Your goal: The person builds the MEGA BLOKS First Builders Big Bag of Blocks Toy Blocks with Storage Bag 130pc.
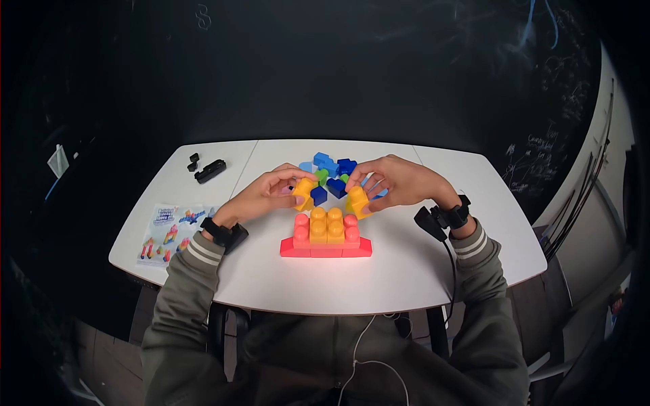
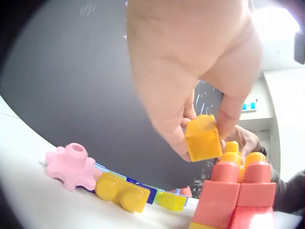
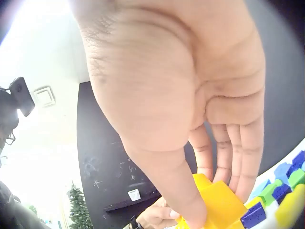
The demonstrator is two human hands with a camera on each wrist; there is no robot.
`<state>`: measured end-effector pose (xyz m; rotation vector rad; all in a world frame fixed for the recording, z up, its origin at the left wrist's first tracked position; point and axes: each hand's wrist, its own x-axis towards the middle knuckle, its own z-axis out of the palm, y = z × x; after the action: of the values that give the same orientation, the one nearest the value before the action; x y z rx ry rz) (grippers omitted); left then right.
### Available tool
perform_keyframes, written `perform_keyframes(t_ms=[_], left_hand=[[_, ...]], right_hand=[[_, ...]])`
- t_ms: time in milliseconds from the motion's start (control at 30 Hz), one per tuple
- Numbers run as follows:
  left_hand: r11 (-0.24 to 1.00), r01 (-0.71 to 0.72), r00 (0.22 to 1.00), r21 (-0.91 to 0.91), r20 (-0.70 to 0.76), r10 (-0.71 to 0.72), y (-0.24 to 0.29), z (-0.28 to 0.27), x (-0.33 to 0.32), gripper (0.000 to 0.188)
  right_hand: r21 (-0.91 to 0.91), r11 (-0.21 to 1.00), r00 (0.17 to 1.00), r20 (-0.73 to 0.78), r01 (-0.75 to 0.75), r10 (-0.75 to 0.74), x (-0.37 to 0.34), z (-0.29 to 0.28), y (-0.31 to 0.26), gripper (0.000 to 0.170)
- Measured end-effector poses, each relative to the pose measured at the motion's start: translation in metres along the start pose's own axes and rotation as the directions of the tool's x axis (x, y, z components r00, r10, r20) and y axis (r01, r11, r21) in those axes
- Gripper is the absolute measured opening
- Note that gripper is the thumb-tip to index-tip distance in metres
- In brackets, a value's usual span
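Observation:
On the table, a structure of red and yellow blocks (image 1: 327, 233) has rounded studs on top. Behind its left side, the left hand (image 1: 267, 193) pinches a yellow block (image 1: 304, 191) between thumb and fingers; in the left wrist view this yellow block (image 2: 203, 139) is held above the table. To the right, the right hand (image 1: 396, 179) grips another yellow block (image 1: 356, 200), seen in the right wrist view as a yellow piece (image 3: 221, 205) against the thumb, fingers behind it. Both held blocks are apart from the structure in the head view.
Blue and green blocks (image 1: 336, 186) lie behind the hands. A pink gear-shaped piece (image 2: 73, 167) and a yellow block (image 2: 122, 192) lie at the left in the left wrist view. A printed sheet (image 1: 162, 233) and black objects (image 1: 210, 171) are on the table's left side.

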<state>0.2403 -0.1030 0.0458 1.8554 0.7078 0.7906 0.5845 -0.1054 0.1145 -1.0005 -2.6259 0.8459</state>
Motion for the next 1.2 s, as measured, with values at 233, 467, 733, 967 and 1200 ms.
perform_keyframes(t_ms=[233,467,733,967,1200], left_hand=[[0.993,0.086,0.988,-0.077,0.134,-0.075,-0.008,-0.012,-0.001,0.038],[0.992,-0.085,0.986,0.097,0.15,0.07,-0.008,-0.006,-0.001,0.039],[0.997,0.017,0.988,0.069,0.155,-0.028,-0.018,-0.009,0.002,0.042],[0.999,0.036,0.977,-0.035,0.212,-0.028,-0.029,-0.011,0.005,0.041],[0.999,0.021,0.979,0.029,0.203,-0.027,-0.023,-0.005,0.001,0.044]], right_hand=[[-0.061,0.997,0.996,-0.066,0.055,-0.059,0.001,0.007,-0.005,0.049],[-0.092,0.995,0.992,-0.111,0.05,-0.06,0.002,0.008,-0.007,0.048],[-0.285,0.945,0.987,0.025,0.159,-0.158,0.017,0.033,0.016,0.048],[-0.228,0.966,0.992,0.004,0.12,-0.123,0.007,0.029,0.0,0.044],[-0.296,0.947,0.987,0.059,-0.125,0.149,0.001,0.029,-0.014,0.046]])
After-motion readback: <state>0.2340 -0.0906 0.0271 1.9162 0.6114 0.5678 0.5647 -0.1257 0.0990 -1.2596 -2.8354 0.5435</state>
